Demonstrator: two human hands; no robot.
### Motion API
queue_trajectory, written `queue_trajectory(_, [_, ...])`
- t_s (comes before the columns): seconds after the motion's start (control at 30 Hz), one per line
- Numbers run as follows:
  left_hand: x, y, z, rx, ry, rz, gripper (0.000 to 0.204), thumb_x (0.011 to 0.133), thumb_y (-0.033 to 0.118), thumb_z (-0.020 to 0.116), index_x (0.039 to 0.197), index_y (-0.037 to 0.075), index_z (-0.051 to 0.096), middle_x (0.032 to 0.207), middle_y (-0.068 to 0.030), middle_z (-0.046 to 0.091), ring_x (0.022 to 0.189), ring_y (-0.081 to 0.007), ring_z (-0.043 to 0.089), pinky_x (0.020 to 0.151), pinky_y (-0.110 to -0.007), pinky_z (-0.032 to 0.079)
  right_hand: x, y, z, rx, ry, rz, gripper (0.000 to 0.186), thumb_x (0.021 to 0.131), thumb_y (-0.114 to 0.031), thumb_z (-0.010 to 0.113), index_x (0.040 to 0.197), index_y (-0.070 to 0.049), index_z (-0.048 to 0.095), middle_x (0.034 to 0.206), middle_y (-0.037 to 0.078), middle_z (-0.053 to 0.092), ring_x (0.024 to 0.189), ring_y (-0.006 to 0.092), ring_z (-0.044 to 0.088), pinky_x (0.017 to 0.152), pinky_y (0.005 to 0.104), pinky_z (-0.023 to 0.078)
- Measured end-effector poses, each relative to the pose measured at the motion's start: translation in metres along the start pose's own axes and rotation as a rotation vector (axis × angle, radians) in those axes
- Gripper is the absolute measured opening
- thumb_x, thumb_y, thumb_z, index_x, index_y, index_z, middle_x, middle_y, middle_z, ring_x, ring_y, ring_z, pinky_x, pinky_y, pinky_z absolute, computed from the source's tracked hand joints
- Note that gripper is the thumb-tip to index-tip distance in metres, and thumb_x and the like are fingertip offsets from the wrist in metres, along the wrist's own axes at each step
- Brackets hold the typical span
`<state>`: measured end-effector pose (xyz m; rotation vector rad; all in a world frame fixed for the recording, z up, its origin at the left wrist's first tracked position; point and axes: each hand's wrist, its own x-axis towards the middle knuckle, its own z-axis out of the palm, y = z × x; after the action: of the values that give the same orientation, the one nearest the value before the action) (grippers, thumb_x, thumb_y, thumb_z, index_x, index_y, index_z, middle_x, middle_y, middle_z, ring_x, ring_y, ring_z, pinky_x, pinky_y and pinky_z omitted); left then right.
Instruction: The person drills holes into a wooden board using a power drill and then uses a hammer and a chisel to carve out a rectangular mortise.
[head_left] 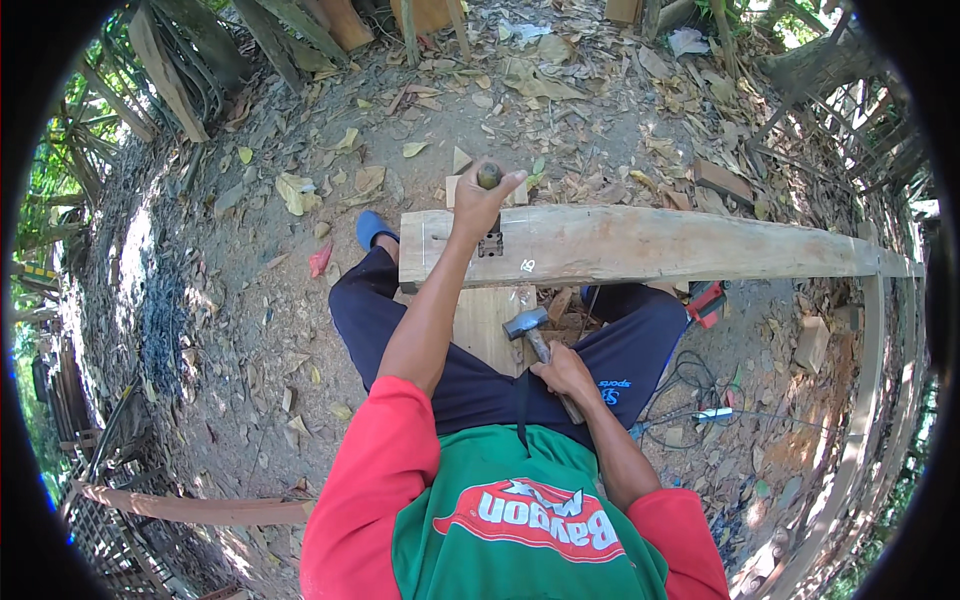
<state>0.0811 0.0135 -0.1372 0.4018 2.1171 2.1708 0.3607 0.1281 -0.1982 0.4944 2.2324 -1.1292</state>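
A long wooden beam (620, 245) lies across in front of me, with a cluster of drilled holes (490, 246) near its left end and pencil-like marks beside them. My left hand (478, 204) is closed around a chisel (489, 176), held upright over the holes. The round top of its handle shows above my fist, and its dark blade reaches down at the cluster. In my lap, my right hand (566, 372) grips the wooden handle of a hammer (526, 323). The hammer's metal head points away from me, below the beam's near edge and apart from the chisel.
A pale board (485, 325) lies between my legs. To the right are a red power tool (706, 304), a tangled dark cord (690, 375) and wood offcuts (812, 345). Dry leaves litter the ground. Upright planks (165, 75) stand at the far left, and a wooden frame (868, 370) curves along the right.
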Motion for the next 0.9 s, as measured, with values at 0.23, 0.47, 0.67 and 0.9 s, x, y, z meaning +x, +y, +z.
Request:
queue_trajectory(0.23, [-0.020,-0.001,0.003,-0.078,-0.015,-0.047,0.026,0.083,0.017,0.079,0.076,0.009,0.055,0.068,0.0070,0.049,0.062,-0.0031,0.040,0.055,-0.022,0.035,-0.029,-0.080,-0.084,0.483,0.040,-0.191,0.026,0.082,-0.016,0.063,0.098,0.002,0.053,0.063,0.004,0.055,0.047,0.0118,0.055,0.044,0.0298,0.046])
queue_trajectory(0.47, [-0.027,0.000,-0.003,-0.064,0.037,-0.019,0.025,0.083,0.015,0.079,0.076,0.008,0.056,0.069,0.0066,0.047,0.065,-0.0034,0.041,0.057,-0.022,0.036,-0.104,-0.238,-0.184,0.457,0.575,-0.860,0.032,0.078,-0.011,0.072,0.104,0.001,0.058,0.072,0.005,0.058,0.061,0.0103,0.055,0.059,0.0278,0.046])
queue_trajectory(0.67, [-0.031,-0.036,-0.001,-0.146,-0.027,0.121,0.017,0.083,0.009,0.073,0.096,0.001,0.067,0.093,-0.0029,0.065,0.086,-0.0114,0.058,0.077,-0.028,0.047,-0.034,-0.215,-0.134,0.329,0.784,-0.992,0.030,0.076,-0.010,0.069,0.103,-0.001,0.058,0.077,0.014,0.066,0.067,0.0242,0.066,0.066,0.0335,0.052])
queue_trajectory(0.9, [-0.011,-0.036,0.009,0.091,-0.043,0.207,0.018,0.082,0.008,0.071,0.098,0.000,0.067,0.097,-0.0087,0.070,0.091,-0.0205,0.065,0.082,-0.033,0.051,0.013,-0.153,-0.123,-0.069,0.523,-0.468,0.026,0.074,-0.018,0.066,0.090,0.001,0.059,0.074,0.025,0.061,0.069,0.0393,0.063,0.065,0.0451,0.048])
